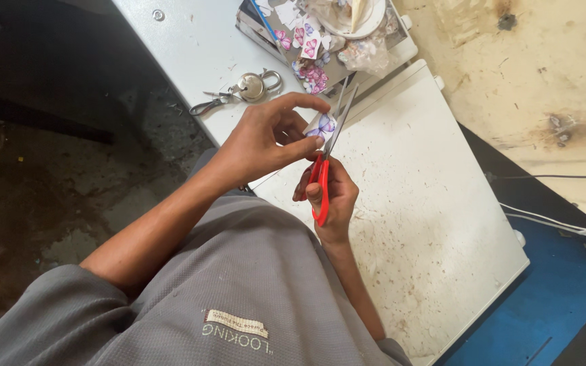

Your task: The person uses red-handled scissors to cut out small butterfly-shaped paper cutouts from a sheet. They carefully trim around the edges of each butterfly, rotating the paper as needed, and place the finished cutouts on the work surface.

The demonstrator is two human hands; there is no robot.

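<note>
Butterfly cutout (325, 126) sits at frame centre, pinched in our left hand (266, 139). Our right hand (330, 196), fingers closed through the red handles, holds the scissors (327, 152), blades slightly parted beside it. We judge we are trimming its edge; turning the paper comes next. More butterflies (310, 71) lie upper centre, near a padlock (252, 87).

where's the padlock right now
In the head view the padlock lies upper centre on the white table, keys just to its left, above the left hand and left of the butterfly cutouts.
</note>
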